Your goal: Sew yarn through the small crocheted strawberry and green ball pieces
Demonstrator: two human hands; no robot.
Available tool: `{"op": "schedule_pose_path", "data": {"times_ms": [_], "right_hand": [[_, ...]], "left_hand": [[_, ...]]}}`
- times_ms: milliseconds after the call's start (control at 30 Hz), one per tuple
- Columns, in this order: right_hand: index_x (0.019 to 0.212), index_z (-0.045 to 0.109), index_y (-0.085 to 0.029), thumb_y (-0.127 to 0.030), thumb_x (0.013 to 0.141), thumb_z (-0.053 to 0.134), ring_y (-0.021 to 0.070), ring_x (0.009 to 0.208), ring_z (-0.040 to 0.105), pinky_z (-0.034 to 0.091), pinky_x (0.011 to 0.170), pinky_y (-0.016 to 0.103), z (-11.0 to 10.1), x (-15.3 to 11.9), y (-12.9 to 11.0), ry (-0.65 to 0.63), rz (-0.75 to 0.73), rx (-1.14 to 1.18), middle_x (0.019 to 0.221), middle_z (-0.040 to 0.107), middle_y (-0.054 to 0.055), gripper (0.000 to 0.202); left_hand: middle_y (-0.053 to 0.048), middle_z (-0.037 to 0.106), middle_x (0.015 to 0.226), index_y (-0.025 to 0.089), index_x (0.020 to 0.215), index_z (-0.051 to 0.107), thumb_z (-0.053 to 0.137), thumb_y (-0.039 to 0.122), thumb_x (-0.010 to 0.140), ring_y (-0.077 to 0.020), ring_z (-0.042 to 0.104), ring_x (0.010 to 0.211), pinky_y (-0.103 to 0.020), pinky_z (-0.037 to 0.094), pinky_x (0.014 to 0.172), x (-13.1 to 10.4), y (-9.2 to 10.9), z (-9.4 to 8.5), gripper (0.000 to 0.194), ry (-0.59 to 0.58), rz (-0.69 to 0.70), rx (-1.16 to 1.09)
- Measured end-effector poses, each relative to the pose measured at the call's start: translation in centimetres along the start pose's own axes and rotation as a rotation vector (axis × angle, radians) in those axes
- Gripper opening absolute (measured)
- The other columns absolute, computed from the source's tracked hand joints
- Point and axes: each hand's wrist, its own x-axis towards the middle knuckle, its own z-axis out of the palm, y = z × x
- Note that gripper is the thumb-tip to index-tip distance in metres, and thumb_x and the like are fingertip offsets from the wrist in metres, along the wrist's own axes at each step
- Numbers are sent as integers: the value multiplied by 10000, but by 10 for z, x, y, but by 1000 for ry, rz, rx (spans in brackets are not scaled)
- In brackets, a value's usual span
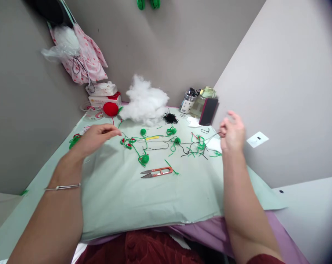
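Note:
My left hand (98, 137), at the left of the table, pinches one end of a thin dark yarn. Raised at the right, my right hand (233, 130) closes thumb and finger on the dark yarn (214, 135), which runs in a faint, slack line toward the left hand. Beneath it lie small green crocheted balls (145, 158), red-and-green crocheted pieces (128, 143) and a yellow-handled crochet hook (152, 138). Orange thread snips (157, 172) rest nearer to me, blades to the left. Whether one single strand joins both hands is hard to make out.
White stuffing (145, 101) is heaped at the back, beside a black yarn tangle (170, 117) and a red yarn ball (110, 109). Green scraps (200, 145) lie near my right hand. A phone (209, 112) leans against a bottle (198, 106) beside a can (187, 103).

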Motion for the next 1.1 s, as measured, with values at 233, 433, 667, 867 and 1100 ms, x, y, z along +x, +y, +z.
{"op": "schedule_pose_path", "data": {"times_ms": [233,433,667,867,1100], "right_hand": [[955,768,-205,-425,868,683,117,697,504,420,619,268,94,-115,-21,-984,82,-197,863,639,27,251],[763,736,-168,-407,823,735,111,658,484,372,592,267,87,-113,-24,-1019,137,-188,766,621,12,246],[747,702,-164,-456,781,756,102,593,388,307,556,266,75,-87,-16,-688,216,-140,646,554,-9,299],[736,696,-163,-427,816,721,104,585,393,303,553,270,77,-93,-18,-713,159,-233,652,560,-7,277],[764,629,-180,-220,964,557,128,677,489,375,623,269,93,-132,-13,-945,-450,-515,772,562,23,217]], "left_hand": [[-36,686,874,231,822,765,686,418,849,-191,615,820,-323,484,791,-20,40,89,205,-217,227,-234],[-40,660,836,232,759,768,752,381,810,-187,603,782,-311,487,729,-16,29,92,158,-208,106,-435],[-52,679,902,188,769,748,805,374,788,-170,634,895,-345,553,899,-12,23,95,196,-309,-158,-986],[-33,644,844,185,790,704,805,291,795,-154,609,821,-397,587,898,-13,24,95,147,-252,-288,-1283],[28,599,782,168,767,682,834,234,744,-59,519,633,-278,555,830,-11,33,93,166,-31,-239,-1397]]}}
